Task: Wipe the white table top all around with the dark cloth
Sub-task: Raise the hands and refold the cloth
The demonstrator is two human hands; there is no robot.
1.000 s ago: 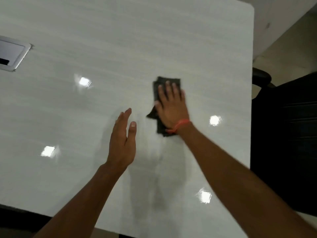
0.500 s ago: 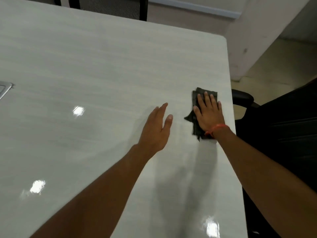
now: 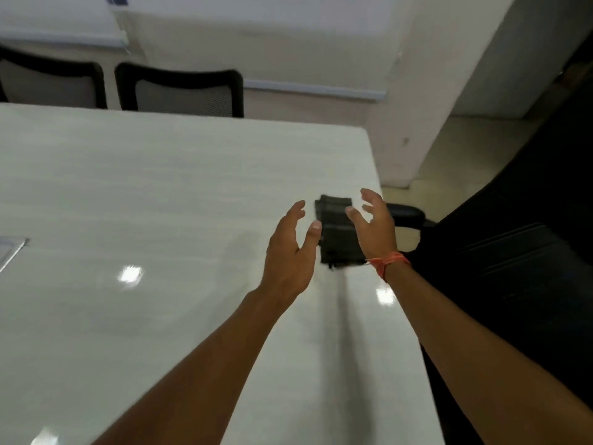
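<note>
The right hand [image 3: 372, 226] is no longer on the cloth [image 3: 337, 236]. Half a second ago its palm lay flat on the dark fabric and pushed it toward the right edge of the table [image 3: 160, 194]. Now the hand is lifted, with the fingers spread and loosely bent, and it holds nothing. An orange band [image 3: 386, 263] sits on its wrist.

The cloth lies folded and flat on the table, in the middle right of the frame, near the right edge and a little before the far right corner. It shows between the two hands, and the right hand hides part of it.

The left hand [image 3: 292, 248] has come closer to the cloth than before. It is open too, with the fingers straight and the thumb apart. From this view I cannot tell if its thumb tip touches the edge of the cloth or is only just beside it.

The view has also tilted upward, so two chairs [image 3: 179, 88] behind the far edge and a black chair [image 3: 513, 252] at the right now appear, and a metal plate [image 3: 9, 252] shows at the left edge of the frame.

In my judgement the wiping is paused, not finished. Both hands seem ready to take the cloth, perhaps to refold it or to turn it to another side. The wide left part of the table probably needs wiping after that.
</note>
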